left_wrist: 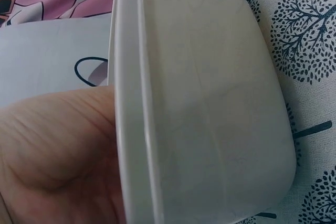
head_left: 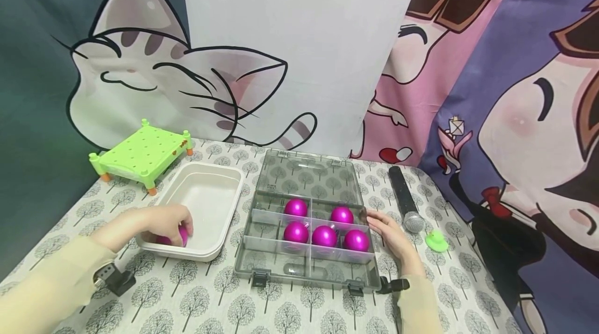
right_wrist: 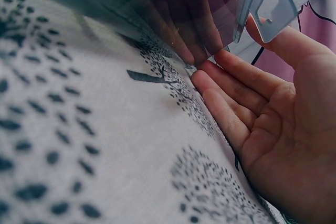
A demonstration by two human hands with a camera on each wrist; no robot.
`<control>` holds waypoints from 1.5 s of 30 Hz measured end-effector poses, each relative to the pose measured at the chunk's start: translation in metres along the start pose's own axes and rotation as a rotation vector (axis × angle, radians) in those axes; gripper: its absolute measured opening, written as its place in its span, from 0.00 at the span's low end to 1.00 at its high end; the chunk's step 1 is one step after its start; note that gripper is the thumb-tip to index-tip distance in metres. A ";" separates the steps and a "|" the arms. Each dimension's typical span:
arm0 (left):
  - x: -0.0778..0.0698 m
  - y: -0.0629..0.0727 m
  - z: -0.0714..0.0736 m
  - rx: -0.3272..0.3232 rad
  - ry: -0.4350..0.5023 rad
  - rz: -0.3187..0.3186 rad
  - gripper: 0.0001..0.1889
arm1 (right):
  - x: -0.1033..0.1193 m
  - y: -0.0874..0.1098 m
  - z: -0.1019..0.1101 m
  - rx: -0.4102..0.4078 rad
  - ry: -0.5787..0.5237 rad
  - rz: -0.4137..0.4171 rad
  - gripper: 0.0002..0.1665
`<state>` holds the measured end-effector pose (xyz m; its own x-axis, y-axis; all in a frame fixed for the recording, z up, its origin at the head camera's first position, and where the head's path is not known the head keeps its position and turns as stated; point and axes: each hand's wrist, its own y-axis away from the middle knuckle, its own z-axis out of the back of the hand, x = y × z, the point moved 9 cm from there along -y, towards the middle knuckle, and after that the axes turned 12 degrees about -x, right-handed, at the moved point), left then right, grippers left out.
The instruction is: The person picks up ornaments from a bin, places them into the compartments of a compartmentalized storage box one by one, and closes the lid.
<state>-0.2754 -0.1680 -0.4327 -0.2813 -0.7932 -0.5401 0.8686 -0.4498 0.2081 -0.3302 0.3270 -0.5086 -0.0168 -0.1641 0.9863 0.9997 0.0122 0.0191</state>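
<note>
At the left, my left hand [head_left: 168,222] reaches into a white plastic tub [head_left: 212,204] and grips a shiny magenta ball [head_left: 184,235] at its near end. The left wrist view shows the tub wall [left_wrist: 210,98] in front, hiding the fingers and ball. In the middle lies an open grey transparent divider box [head_left: 273,259], its lid [head_left: 304,175] folded back. Several magenta balls [head_left: 324,236] sit in its far and middle rows. My right hand [head_left: 392,235] rests at the box's right side, fingers [right_wrist: 231,85] extended against the clear wall and thumb up by its edge.
A green toy table [head_left: 142,152] with orange feet stands behind the tub. A black microphone [head_left: 404,196] and a green rubber duck [head_left: 437,241] lie right of the box. The tree-print cloth [head_left: 241,310] covers the table, with cartoon curtains behind.
</note>
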 end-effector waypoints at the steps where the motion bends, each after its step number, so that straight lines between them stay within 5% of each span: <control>1: 0.000 0.000 0.001 -0.004 -0.004 -0.004 0.13 | 0.000 0.000 0.000 0.004 -0.006 0.000 0.30; 14: 0.002 -0.008 0.020 -0.144 -0.064 0.022 0.24 | -0.001 -0.001 0.001 -0.005 -0.017 -0.015 0.30; 22: -0.012 -0.011 0.042 -0.265 -0.071 0.001 0.29 | 0.000 -0.001 0.000 -0.006 -0.008 -0.008 0.30; 30: -0.041 -0.013 0.058 -0.372 -0.053 -0.110 0.29 | 0.000 0.000 -0.001 0.003 -0.009 -0.001 0.30; 38: -0.081 -0.014 0.064 -0.475 -0.049 -0.309 0.27 | 0.002 0.000 0.000 -0.001 -0.025 0.008 0.30; 45: -0.105 -0.023 0.054 -0.461 -0.062 -0.328 0.27 | 0.002 0.000 0.000 0.008 -0.044 0.026 0.30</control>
<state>-0.2877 -0.0964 -0.3371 -0.5775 -0.6714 -0.4644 0.8162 -0.4616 -0.3476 -0.3302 0.3267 -0.5062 0.0085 -0.1196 0.9928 0.9997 0.0240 -0.0057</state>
